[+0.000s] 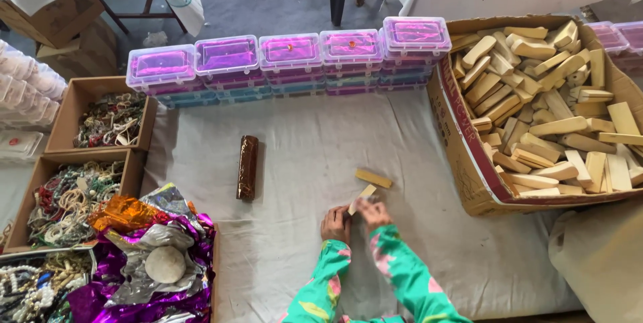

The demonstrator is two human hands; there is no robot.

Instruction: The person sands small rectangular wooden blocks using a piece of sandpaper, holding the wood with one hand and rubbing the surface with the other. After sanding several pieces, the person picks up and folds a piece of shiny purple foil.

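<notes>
From the head view, the left hand [335, 224] and right hand [372, 213] meet on the cloth [315, 155], both pinching one pale block [362, 198] that tilts up and away from the fingers; how firmly each closes is hard to tell. Just beyond the grip lies a second block [373, 178], apart from it. Farther left of the hands lies a brown roll [247, 167]. Nothing blocks the hands. Far right, a carton [469, 155] of blocks is cut by the frame edge. Beyond, a row of clear pink-lidded boxes [288, 61]. Left, foil [154, 256] and bead trays [100, 122], partly cropped.
</notes>
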